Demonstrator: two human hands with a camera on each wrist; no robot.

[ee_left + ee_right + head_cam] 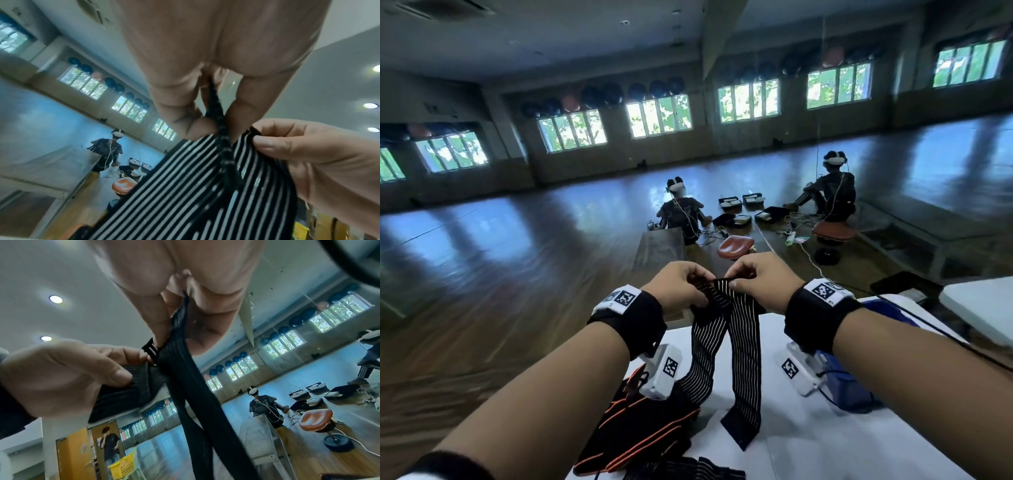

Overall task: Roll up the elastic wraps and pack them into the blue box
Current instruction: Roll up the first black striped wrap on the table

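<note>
At the bottom edge of the head view we see a dark striped wrap lying flat on the white counter. Just above it, lower left of centre, sits a loose heap of black elastic wraps with orange edging; how many are in the heap we cannot tell. None of these is rolled.

At centre frame the long black elastic wrap with thin white stripes hangs in two limbs, folded over at its top; one end reaches the counter. The left hand pinches the top fold between thumb and fingers, and the right hand pinches it just beside, the two nearly touching. We judge that rolling of this wrap is only about to start.

To the right, below the right wrist, a corner of the blue plastic box shows. Its interior is hidden, so we cannot say whether any roll is packed.

Count: one wrap in hand, one flat, one heap, one box, two hands.
</note>
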